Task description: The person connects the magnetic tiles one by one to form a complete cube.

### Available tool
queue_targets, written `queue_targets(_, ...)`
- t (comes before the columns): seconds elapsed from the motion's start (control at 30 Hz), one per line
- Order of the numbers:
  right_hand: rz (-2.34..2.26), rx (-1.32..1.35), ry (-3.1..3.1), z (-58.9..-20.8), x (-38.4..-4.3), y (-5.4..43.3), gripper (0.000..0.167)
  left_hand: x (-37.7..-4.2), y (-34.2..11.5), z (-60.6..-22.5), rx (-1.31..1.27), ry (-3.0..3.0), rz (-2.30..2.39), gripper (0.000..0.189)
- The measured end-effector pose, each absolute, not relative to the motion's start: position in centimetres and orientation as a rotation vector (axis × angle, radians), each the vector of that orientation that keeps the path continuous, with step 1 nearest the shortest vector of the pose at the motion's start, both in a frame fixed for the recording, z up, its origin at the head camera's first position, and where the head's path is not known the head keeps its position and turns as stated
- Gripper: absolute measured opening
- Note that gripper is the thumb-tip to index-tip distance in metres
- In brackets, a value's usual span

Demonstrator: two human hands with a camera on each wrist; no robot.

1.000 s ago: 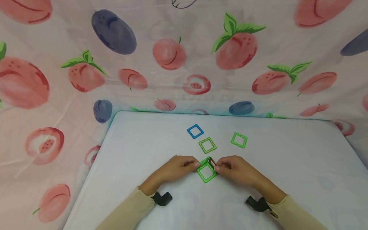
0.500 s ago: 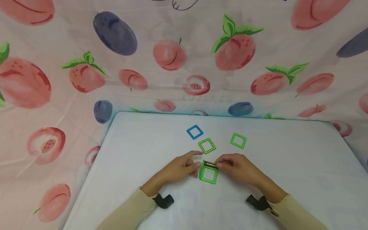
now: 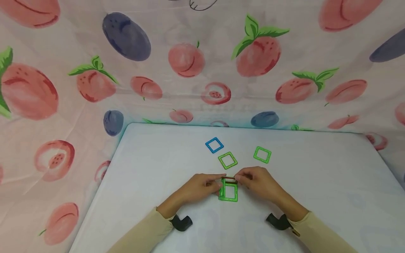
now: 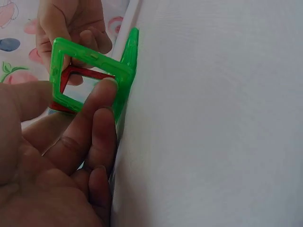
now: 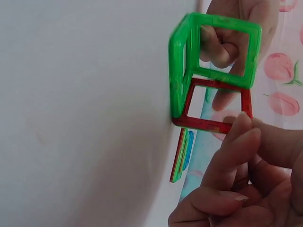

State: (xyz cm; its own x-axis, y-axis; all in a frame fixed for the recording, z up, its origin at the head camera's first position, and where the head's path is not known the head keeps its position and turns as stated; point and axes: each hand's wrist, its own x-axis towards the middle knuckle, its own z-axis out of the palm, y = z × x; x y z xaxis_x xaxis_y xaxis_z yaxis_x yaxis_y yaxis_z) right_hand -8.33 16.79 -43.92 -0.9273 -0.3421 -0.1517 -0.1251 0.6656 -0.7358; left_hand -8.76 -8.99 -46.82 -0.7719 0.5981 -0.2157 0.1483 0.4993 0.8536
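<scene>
Two green square magnetic tiles meet along an edge: one lies flat on the table, the other stands upright at its left side. A red square magnetic tile stands at the far side, its edges right at both green ones. My right hand pinches the red tile's right edge between thumb and fingertips. My left hand holds the upright green tile by its edges, thumb on one side and fingertips on the other. Its index finger reaches straight along behind the corner to the red tile.
Beyond the hands lie a blue square tile, a yellow-green one and a green one, all flat on the white table. A fruit-print cloth hangs behind the table's far edge.
The joined tiles have turned so their sides now face squarely to the front. The red tile has swung from the right to the far side. My left index finger has come down behind the corner.
</scene>
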Motion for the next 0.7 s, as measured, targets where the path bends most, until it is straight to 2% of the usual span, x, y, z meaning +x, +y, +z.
queue_targets(0.5,-1.157,-0.438,2.534,-44.07,-8.51,16.84,0.012,-8.37,-8.1,-46.48,0.599,2.322,1.227,0.033)
queue_targets(0.7,-1.185,-0.424,2.456,-43.97,-8.81,17.04,0.015,-8.59,-8.42,-46.24,0.576,2.279,1.233,0.037)
